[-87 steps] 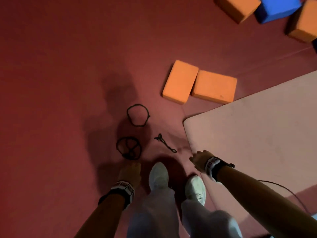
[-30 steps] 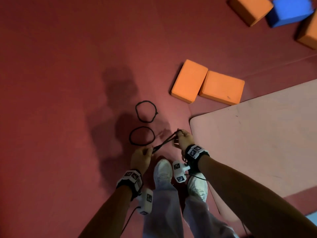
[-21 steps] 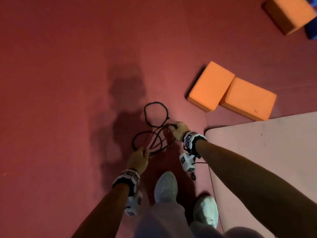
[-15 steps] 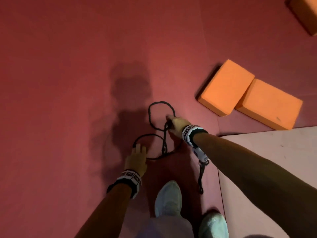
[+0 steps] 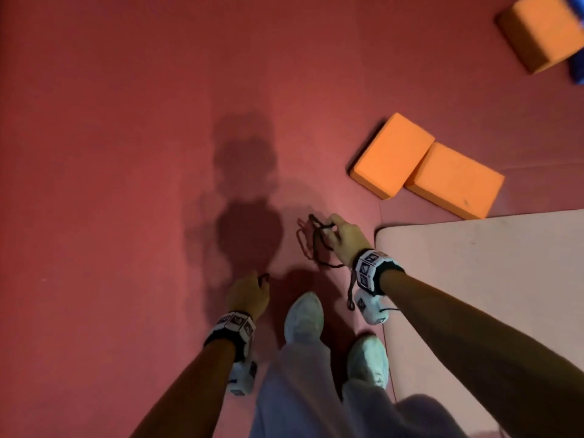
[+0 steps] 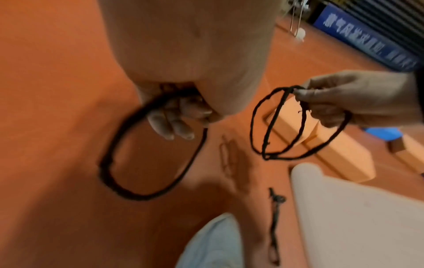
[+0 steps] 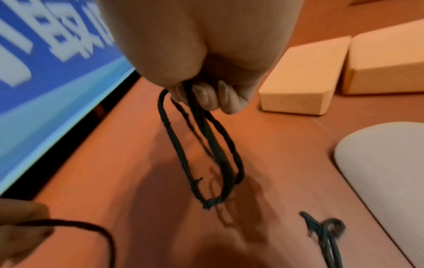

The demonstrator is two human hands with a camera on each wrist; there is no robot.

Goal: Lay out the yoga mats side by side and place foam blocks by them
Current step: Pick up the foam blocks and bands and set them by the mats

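Note:
A pale pink yoga mat (image 5: 480, 295) lies flat at the right, its rounded corner near my feet. Two orange foam blocks (image 5: 392, 154) (image 5: 455, 180) lie side by side just beyond that corner. My left hand (image 5: 262, 279) grips one black cord loop (image 6: 146, 159), which hangs below the curled fingers (image 6: 174, 123). My right hand (image 5: 330, 227) pinches a bunch of black cord loops (image 7: 206, 154) above the red floor, left of the mat corner. A knotted black cord (image 6: 275, 217) lies on the floor beside the mat edge.
Another orange block (image 5: 540, 30) and a blue block (image 5: 576, 67) sit at the far right. My white shoes (image 5: 303, 314) stand next to the mat edge. A blue banner (image 7: 45, 45) runs along the floor's edge. Red floor mat (image 5: 126, 153) spreads to the left.
The loops that lay on the floor are now lifted off it, one in my left hand and the others in my right. Both hands have drawn back toward my feet.

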